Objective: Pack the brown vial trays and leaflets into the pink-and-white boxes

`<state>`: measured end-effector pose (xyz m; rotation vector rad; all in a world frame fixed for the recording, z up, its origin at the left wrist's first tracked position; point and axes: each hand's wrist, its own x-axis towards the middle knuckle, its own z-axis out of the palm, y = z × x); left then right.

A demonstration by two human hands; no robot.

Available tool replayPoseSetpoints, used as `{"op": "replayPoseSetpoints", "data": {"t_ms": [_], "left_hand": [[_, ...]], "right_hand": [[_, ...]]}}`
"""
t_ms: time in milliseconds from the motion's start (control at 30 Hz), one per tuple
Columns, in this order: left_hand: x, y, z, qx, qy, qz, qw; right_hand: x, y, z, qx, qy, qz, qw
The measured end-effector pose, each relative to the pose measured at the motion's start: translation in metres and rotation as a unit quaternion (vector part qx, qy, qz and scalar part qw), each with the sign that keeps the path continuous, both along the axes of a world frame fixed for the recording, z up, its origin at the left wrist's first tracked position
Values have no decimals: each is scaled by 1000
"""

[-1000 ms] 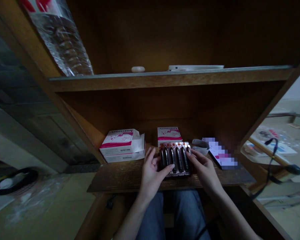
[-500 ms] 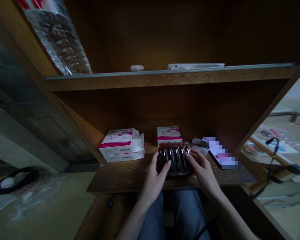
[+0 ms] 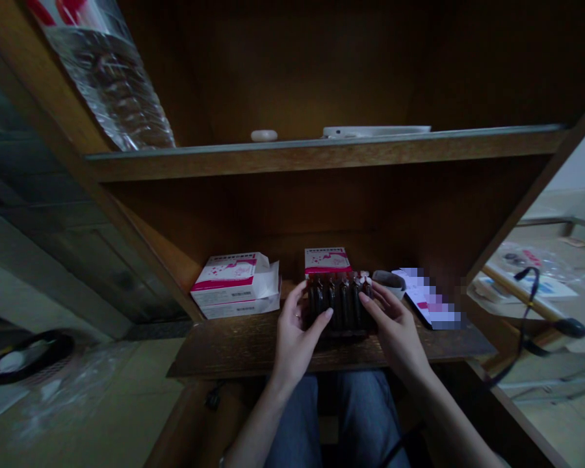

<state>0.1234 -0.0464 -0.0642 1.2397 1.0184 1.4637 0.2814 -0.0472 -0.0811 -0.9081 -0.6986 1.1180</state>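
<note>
Looks like a home or dormitory room: a worn wooden bench (image 3: pixel 224 351) holding a phone (image 3: pixel 431 299), a bottle (image 3: pixel 114 88) on the shelf (image 3: pixel 331 161) above, and, to the left, a bin (image 3: pixel 61 342) on the tiled floor (image 3: pixel 141 383).

Before you, the vials (image 3: pixel 344 305) look like glossy dark plastic, the table (image 3: pixel 238 348) like rough, scuffed wood. To your left, the boxes (image 3: pixel 229 276) seem smooth card, the bottle (image 3: pixel 121 91) shiny clear plastic; your trousers (image 3: pixel 365 416) are matt denim.

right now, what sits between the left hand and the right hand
In the head view, a pack of dark vials, held by the left hand and right hand.
</note>
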Motion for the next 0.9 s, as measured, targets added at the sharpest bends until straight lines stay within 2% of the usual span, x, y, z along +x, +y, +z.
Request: {"op": "replayPoseSetpoints", "data": {"t_ms": [100,233,300,400,500,600,767,900], "left_hand": [[-4,5,6,19,-33,0,999],[-9,15,9,14,-73,-42,996],[-11,20,5,6,-75,-67,995],[-15,23,-7,5,-61,-67,996],[-19,24,-17,13,-29,-56,998],[-22,25,-19,23,3,-72,997],[-27,31,-7,-47,9,-118,992],[-26,35,13,-58,20,-110,992]], "right_hand": [[1,4,4,-10,10,19,1000],[5,15,12,39,-20,53,998],[8,22,13,69,-39,72,994],[12,27,8,88,-62,136,985],[14,25,-1,55,-68,178,980],[14,23,-5,19,-71,186,980],[13,28,6,23,-123,189,974],[13,35,23,2,-137,164,977]]}}
